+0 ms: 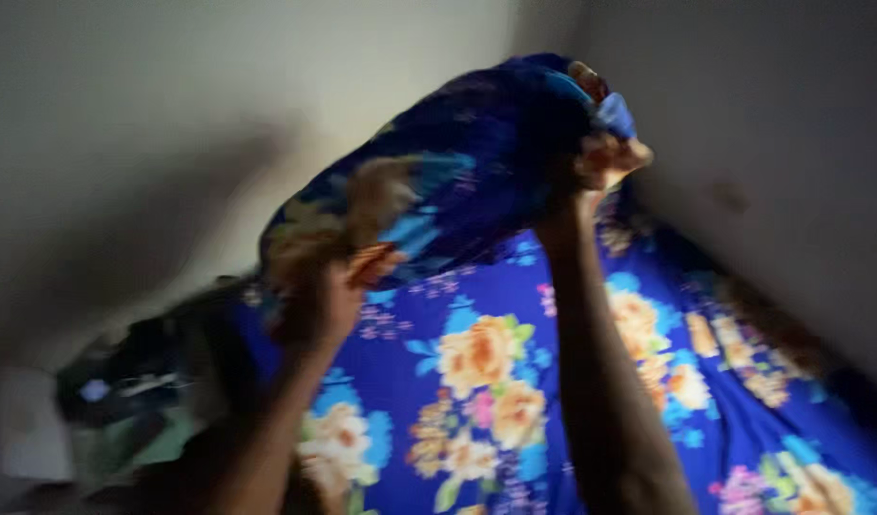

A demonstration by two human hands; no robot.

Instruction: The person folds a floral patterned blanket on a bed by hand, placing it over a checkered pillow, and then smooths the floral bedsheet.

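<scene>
Blue floral pillow (457,181), blurred, aloft.

A pillow (457,181) is held up across the upper middle of the frame, above the bed sheet (515,401) that fills the lower middle and lower right. The left hand (319,305) grips the pillow's lower left end, the right hand (600,157) its upper right end. A pile of clothes (133,401) lies at lower left, beside the sheet. Walls (171,95) stand behind.
</scene>
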